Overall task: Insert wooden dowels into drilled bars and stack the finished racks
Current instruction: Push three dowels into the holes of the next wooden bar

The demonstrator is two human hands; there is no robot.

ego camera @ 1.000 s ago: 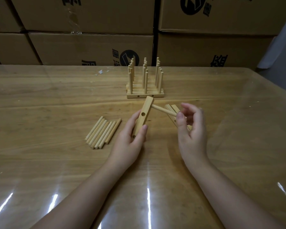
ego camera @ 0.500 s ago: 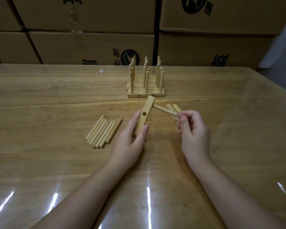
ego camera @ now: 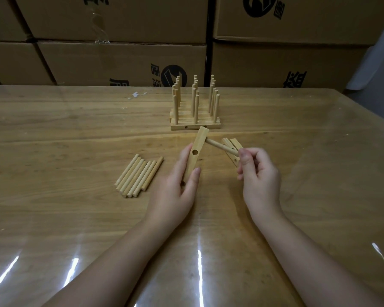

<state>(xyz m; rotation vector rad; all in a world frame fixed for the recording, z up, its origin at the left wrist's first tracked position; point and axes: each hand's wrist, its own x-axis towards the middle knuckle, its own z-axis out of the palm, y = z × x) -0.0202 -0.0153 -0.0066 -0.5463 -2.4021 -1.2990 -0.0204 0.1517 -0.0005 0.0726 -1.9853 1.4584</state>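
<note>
My left hand (ego camera: pixel 177 189) grips a drilled wooden bar (ego camera: pixel 196 149) by its near end, tilted up off the table, with an empty hole showing at its middle. A dowel (ego camera: pixel 220 147) sticks out sideways from the bar's far end toward the right. My right hand (ego camera: pixel 257 176) pinches the dowel's free end between thumb and fingers. Two more drilled bars (ego camera: pixel 232 146) lie on the table behind my right hand, partly hidden. Several loose dowels (ego camera: pixel 139 175) lie side by side to the left. Finished racks (ego camera: pixel 195 109) with upright dowels stand stacked farther back.
The wooden table (ego camera: pixel 53 151) has a glossy clear cover with glare streaks near me. Cardboard boxes (ego camera: pixel 120 58) are stacked as a wall along the far edge. A small white scrap (ego camera: pixel 134 95) lies at the back left of the racks.
My right hand has closed its fingers on the dowel's free end, where it was open around it a second ago. The bar in my left hand has barely moved.
</note>
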